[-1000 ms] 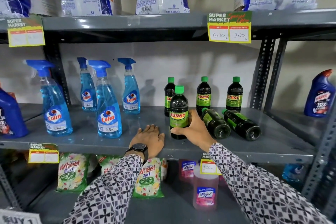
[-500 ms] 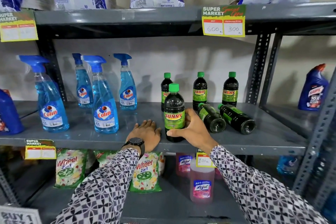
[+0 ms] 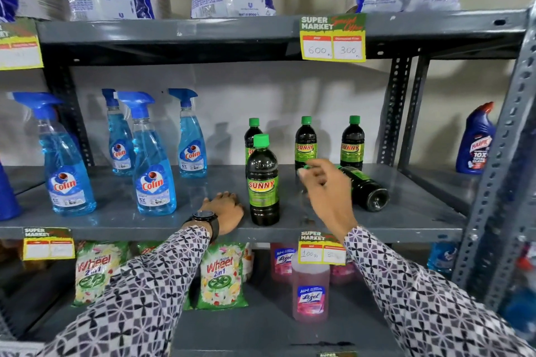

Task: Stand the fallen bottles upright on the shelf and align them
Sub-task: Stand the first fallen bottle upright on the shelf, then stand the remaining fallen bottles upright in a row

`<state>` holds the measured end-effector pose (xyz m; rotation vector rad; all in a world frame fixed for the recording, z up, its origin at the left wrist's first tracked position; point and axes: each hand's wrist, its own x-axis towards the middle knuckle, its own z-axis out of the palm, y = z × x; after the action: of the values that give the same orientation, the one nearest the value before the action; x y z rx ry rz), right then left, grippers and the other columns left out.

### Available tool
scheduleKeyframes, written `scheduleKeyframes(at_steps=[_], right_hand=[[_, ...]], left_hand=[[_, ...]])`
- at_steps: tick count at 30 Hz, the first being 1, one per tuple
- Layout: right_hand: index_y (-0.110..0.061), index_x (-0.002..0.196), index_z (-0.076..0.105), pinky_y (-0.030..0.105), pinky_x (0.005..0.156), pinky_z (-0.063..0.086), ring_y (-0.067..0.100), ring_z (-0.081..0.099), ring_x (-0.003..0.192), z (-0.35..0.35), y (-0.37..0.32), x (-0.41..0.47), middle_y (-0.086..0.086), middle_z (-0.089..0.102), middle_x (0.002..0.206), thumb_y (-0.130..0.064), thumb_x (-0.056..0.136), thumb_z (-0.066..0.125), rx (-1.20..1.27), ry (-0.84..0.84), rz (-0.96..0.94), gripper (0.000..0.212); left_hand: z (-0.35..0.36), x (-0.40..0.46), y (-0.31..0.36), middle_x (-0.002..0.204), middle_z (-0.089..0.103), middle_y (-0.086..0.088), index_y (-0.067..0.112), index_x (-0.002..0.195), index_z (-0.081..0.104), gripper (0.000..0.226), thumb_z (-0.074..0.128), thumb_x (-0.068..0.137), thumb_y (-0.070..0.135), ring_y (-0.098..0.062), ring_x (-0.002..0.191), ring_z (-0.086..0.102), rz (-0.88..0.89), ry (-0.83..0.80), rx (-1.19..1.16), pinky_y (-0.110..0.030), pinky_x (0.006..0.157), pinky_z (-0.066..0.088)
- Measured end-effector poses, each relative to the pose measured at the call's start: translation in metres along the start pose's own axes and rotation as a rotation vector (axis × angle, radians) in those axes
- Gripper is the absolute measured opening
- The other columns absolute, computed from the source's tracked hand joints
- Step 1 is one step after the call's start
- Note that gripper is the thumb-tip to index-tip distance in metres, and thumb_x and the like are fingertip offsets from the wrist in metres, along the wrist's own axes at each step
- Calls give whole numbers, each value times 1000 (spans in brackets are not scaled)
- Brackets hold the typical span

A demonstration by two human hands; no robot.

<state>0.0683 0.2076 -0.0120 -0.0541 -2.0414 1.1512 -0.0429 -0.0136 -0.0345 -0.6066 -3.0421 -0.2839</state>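
Note:
A dark Sunny bottle [image 3: 263, 182] with a green cap stands upright near the front of the grey middle shelf [image 3: 406, 220]. Three more Sunny bottles stand at the back: one [image 3: 251, 133] behind it, one [image 3: 305, 142] in the middle, one [image 3: 352, 142] at the right. A fallen Sunny bottle [image 3: 365, 188] lies on its side, base toward me. My right hand [image 3: 324, 191] hovers in front of it, fingers loosely apart, holding nothing, and hides whatever lies behind it. My left hand [image 3: 224, 210] rests flat on the shelf left of the front bottle.
Several blue Colin spray bottles [image 3: 153, 171] stand on the shelf's left half. A blue Harpic bottle [image 3: 475, 142] stands in the right bay. A perforated upright [image 3: 394, 113] bounds the shelf on the right. White bags sit above, Wheel packets [image 3: 220, 278] and pink Lizol bottles [image 3: 310, 293] below.
My right hand let go of the upright front bottle and moved right, toward the fallen bottles. The left hand stayed on the shelf.

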Motion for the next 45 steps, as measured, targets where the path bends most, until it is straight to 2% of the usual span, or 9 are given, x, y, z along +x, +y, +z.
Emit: scheduleKeyframes(at_steps=[2,7,11,14,17,21,27,32,45], right_hand=[[-10,116,74,36,86,62,15,72,90,-17,10,24,3,77,102,-10,95,68,-254,135,-35,21],[-8,104,71,47,88,63,32,74,93,-21,29,81,13,75,102,-24,93,72,-662,-210,217,19],[-10,97,71,40,78,64,24,75,82,-11,34,94,4,76,89,-41,71,93,-475,-250,299,46],[-17,75,60,30,60,49,18,64,67,-10,36,91,-1,64,71,-45,73,91,-354,-248,368,42],[-19,97,66,33,62,54,24,67,84,-7,31,85,5,68,93,-45,80,86,-184,-354,621,37],[-13,117,63,31,42,54,24,69,70,-10,16,82,10,68,88,-35,89,83,-31,-431,831,42],[-7,123,55,38,50,63,31,76,81,-12,10,82,16,72,103,-22,83,89,132,-323,663,55],[-15,132,50,43,96,60,15,73,100,1,19,71,0,74,111,-14,75,95,158,-162,305,72],[-17,147,45,42,105,56,19,70,115,20,57,48,-3,69,123,-22,81,92,102,-113,185,82]], left_hand=[[5,2,2,158,40,-10,13,143,45,48,32,100,32,-27,147,34,3,40,6,-52,122,20],[11,-2,3,164,29,-11,11,152,33,54,25,104,32,-28,153,24,22,58,34,-52,125,14],[11,-1,4,166,25,-11,11,154,30,55,23,104,33,-27,154,20,17,57,35,-51,126,12],[13,1,3,167,24,-10,11,154,31,56,23,104,34,-27,155,20,22,67,29,-50,126,12],[16,4,0,166,27,-9,12,153,33,56,22,103,35,-26,154,22,24,78,30,-50,125,14],[19,7,-2,167,24,-9,13,155,30,58,21,103,37,-25,155,20,19,77,23,-50,126,13],[22,10,-5,163,34,-7,15,149,38,55,21,102,38,-25,151,29,27,117,26,-50,123,20],[23,10,-6,165,31,-7,15,152,35,56,21,102,38,-24,153,26,21,106,19,-50,124,18],[23,11,-5,167,24,-7,15,156,29,58,20,103,38,-24,155,19,26,92,28,-49,126,13]])
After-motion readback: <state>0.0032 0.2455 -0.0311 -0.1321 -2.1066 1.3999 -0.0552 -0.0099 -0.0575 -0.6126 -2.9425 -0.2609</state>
